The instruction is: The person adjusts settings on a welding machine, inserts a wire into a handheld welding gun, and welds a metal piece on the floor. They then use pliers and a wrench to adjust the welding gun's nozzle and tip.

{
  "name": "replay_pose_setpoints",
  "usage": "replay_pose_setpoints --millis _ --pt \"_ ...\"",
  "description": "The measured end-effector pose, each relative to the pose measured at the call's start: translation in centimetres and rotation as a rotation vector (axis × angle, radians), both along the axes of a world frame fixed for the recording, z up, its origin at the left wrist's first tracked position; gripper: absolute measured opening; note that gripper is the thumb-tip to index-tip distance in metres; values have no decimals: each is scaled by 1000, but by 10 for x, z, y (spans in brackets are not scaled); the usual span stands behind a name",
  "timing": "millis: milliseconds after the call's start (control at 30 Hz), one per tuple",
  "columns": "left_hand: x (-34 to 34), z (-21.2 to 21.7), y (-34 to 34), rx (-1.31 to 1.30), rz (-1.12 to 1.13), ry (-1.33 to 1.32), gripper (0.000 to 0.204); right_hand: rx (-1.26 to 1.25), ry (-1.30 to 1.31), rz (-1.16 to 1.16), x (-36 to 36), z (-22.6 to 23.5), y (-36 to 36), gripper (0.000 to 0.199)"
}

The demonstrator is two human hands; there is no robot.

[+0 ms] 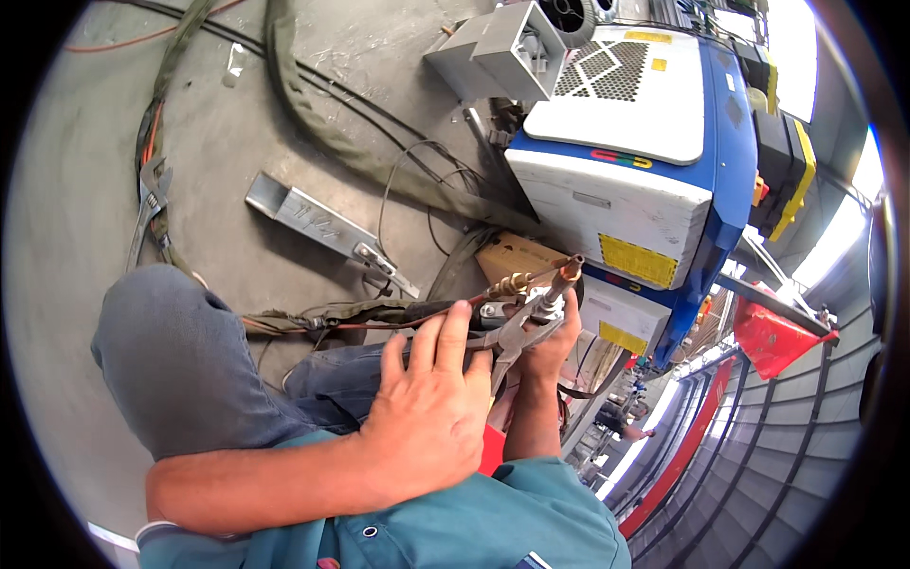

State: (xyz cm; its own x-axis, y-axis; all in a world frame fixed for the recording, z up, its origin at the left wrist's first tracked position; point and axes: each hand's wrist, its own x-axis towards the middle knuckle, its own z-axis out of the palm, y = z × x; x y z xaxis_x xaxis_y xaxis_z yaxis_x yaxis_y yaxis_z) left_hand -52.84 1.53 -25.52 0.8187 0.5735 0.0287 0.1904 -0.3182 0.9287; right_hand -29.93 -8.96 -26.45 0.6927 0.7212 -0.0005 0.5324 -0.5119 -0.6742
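Grey metal pliers (513, 339) sit with their jaws at the metal neck of a welding torch (566, 275), just below its copper-coloured tip. My left hand (424, 403) lies back-up over the pliers' handles, its fingers extended and partly covering one handle. From behind, my right hand (555, 346) closes around the torch, hiding much of its body. A brass fitting (509, 285) on a thin reddish hose stands beside the torch tip. The hose runs left past my fingers.
A blue and white machine (616, 204) stands close at the right, a cardboard box (515, 256) beside it. On the concrete floor lie a metal channel piece (318, 223), an adjustable wrench (150, 204) and thick sleeved cables (322, 133). My bent knee (180, 351) is at the left.
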Motion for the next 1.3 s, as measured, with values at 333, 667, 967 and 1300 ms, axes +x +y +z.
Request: replay_pose_setpoints --millis 333,667,967,1300 --pt "4 14 8 -392 -285 -278 60 279 478 381 72 19 9 45" --pt "3 14 6 -358 -266 -306 58 269 513 372 70 20 12 48" --pt "-3 13 9 -320 -298 -330 48 255 495 401 67 18 18 57" --pt "-2 6 68 -752 -18 -316 43 740 351 375 73 42 76 76"
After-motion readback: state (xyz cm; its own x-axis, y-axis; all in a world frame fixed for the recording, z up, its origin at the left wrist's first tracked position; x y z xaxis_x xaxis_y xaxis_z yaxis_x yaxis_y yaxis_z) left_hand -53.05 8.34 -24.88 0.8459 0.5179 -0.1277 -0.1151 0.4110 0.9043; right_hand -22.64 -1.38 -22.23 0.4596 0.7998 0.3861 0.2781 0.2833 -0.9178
